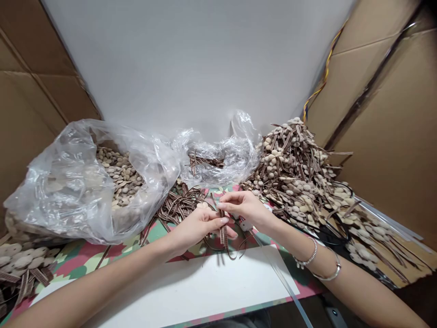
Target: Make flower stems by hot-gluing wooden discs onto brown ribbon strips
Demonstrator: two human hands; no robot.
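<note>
At the middle of the table, my left hand (200, 224) grips a brown striped ribbon (223, 237) between thumb and fingers, and its ends hang below the fingers. A small pale puffy piece (202, 206) shows at the back of this hand. From the right, my right hand (242, 207) meets it, thumb and forefinger pinched at the ribbon's upper part. Just behind the hands lies a loose heap of similar ribbons (179, 202). How the ribbon is folded inside the fingers is hidden.
A clear plastic bag (75, 182) of beige padded pieces (123, 175) stands left. Crumpled plastic wrap (235, 157) with ribbons sits at the back. Ribboned padded pieces (293, 173) pile up at right; more lie at lower left (25, 259). Under my arms is a white sheet (205, 291). Cardboard (389, 118) flanks the table.
</note>
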